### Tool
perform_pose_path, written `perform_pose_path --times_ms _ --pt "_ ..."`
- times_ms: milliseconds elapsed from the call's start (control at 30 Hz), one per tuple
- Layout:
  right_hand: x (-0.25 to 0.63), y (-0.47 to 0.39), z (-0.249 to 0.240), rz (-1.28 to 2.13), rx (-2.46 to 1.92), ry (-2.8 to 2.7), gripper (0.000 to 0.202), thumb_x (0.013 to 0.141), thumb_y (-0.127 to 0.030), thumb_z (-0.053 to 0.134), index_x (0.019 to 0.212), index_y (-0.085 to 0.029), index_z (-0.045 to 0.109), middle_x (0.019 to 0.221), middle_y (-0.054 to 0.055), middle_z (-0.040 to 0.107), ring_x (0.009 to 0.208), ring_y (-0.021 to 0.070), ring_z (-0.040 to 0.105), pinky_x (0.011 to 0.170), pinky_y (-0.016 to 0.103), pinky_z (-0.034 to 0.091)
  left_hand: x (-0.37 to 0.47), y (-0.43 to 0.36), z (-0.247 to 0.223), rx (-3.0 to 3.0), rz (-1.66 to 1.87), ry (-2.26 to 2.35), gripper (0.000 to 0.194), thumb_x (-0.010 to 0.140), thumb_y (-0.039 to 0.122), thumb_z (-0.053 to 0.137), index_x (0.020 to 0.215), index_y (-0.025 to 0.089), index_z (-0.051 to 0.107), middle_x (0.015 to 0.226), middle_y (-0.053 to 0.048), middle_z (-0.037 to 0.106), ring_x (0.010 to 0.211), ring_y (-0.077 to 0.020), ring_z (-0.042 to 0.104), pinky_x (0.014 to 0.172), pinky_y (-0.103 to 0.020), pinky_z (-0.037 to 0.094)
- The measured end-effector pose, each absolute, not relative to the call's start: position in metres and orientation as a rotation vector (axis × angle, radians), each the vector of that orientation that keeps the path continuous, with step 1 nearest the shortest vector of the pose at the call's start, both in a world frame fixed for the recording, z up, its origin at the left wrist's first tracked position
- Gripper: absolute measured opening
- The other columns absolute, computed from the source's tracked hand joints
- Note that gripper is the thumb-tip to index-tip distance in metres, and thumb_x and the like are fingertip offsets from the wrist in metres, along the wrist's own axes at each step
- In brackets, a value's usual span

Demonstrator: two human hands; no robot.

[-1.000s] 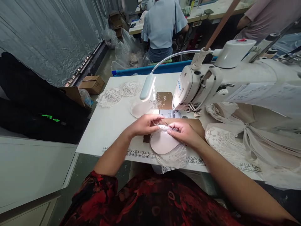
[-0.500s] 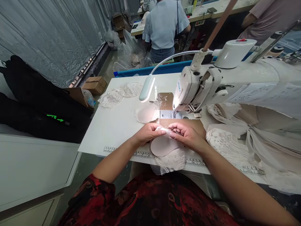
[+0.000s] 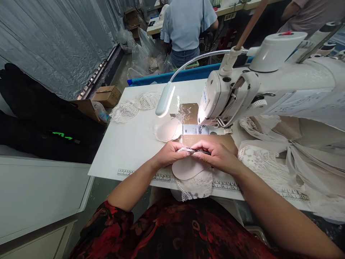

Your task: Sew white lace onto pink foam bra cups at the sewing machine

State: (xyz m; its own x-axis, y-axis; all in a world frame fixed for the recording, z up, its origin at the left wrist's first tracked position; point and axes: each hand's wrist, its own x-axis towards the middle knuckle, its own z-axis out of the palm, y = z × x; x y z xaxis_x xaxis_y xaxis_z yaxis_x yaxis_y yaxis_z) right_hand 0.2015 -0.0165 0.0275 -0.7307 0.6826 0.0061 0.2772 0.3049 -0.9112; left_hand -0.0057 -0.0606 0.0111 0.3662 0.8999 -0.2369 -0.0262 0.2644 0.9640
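Observation:
My left hand (image 3: 172, 154) pinches the lace-trimmed upper edge of a pale pink bra cup (image 3: 188, 169) between thumb and fingers. In my right hand (image 3: 212, 154) is a slim dark pair of thread snips (image 3: 199, 151), its tip pointing left onto the edge at my left fingertips. White lace (image 3: 195, 187) hangs from the cup over the table's front edge. Another padded cup (image 3: 169, 130) lies just beyond my left hand, left of the needle plate (image 3: 192, 130). Whether the blades are parted is too small to tell.
The white sewing machine (image 3: 229, 97) stands beyond my right hand, with a lamp (image 3: 165, 99) on a bent neck. Lace cups (image 3: 125, 111) lie at the table's far left. Lace and mesh pieces (image 3: 261, 162) are piled at right. A person in light blue (image 3: 185, 27) sits ahead.
The snips have turned flatter and now show between my hands, their tip at the lace edge. Both hands stay in nearly the same place; the view has shifted slightly.

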Motion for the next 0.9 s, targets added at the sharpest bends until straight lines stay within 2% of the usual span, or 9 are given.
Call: perform_pose_path --times_ms 433,533,600,667,767,833,900 --pt "0.196 -0.019 0.01 1.381 -0.971 -1.949 0.024 0.086 -0.042 0.057 0.088 -0.02 0.067 0.082 0.003 0.068 0.075 0.0173 0.062 0.066 0.03 0.047 -0.005 -0.061 0.014 1.176 0.771 0.989 0.037 0.076 0.047 0.07 0.08 0.01 0.07 0.07 -0.003 0.059 0.063 -0.0101 0.049 0.058 -0.022 0.036" --pt "0.201 -0.017 0.003 1.345 -1.06 -1.777 0.028 0.086 -0.046 0.055 0.097 -0.021 0.062 0.079 0.003 0.067 0.068 0.0173 0.062 0.061 0.03 0.048 -0.015 -0.064 0.028 1.441 0.668 1.151 0.04 0.079 0.051 0.064 0.077 0.012 0.069 0.062 0.0 0.054 0.055 -0.0092 0.045 0.052 -0.022 0.033" --pt "0.204 -0.018 0.002 1.162 -1.083 -1.825 0.032 0.084 -0.046 0.059 0.104 -0.021 0.06 0.087 0.005 0.068 0.078 0.0204 0.063 0.069 0.034 0.05 -0.024 -0.062 0.04 1.67 0.657 1.363 0.038 0.08 0.051 0.062 0.078 0.014 0.069 0.061 0.0 0.055 0.056 -0.0104 0.047 0.053 -0.023 0.034" --pt "0.202 -0.023 0.003 0.917 -1.017 -2.033 0.033 0.08 -0.04 0.063 0.109 -0.023 0.061 0.099 0.008 0.068 0.09 0.0237 0.063 0.076 0.036 0.049 -0.033 -0.052 0.048 1.866 0.745 1.582 0.034 0.083 0.048 0.06 0.085 0.015 0.07 0.072 -0.003 0.063 0.066 -0.014 0.055 0.061 -0.025 0.041" --pt "0.194 -0.033 0.006 0.723 -0.767 -2.46 0.03 0.08 -0.023 0.056 0.109 -0.026 0.063 0.111 0.007 0.066 0.085 0.0208 0.063 0.068 0.031 0.047 -0.044 -0.023 0.049 2.007 0.814 1.757 0.031 0.081 0.036 0.062 0.105 0.016 0.068 0.107 -0.01 0.066 0.098 -0.0225 0.059 0.082 -0.03 0.044" --pt "0.189 -0.038 0.008 0.688 -0.632 -2.691 0.027 0.077 -0.014 0.051 0.096 -0.026 0.066 0.108 0.005 0.067 0.075 0.0169 0.061 0.06 0.027 0.042 -0.048 -0.002 0.043 1.918 0.723 1.793 0.044 0.071 0.028 0.069 0.113 0.018 0.065 0.12 -0.011 0.061 0.114 -0.0282 0.053 0.091 -0.033 0.041" --pt "0.19 -0.037 0.01 0.65 -0.639 -2.803 0.02 0.071 -0.01 0.051 0.079 -0.023 0.064 0.094 0.004 0.067 0.066 0.0154 0.057 0.055 0.026 0.035 -0.051 0.013 0.036 1.772 0.621 1.799 0.052 0.061 0.022 0.073 0.112 0.018 0.065 0.115 -0.011 0.063 0.113 -0.0318 0.053 0.091 -0.035 0.042"
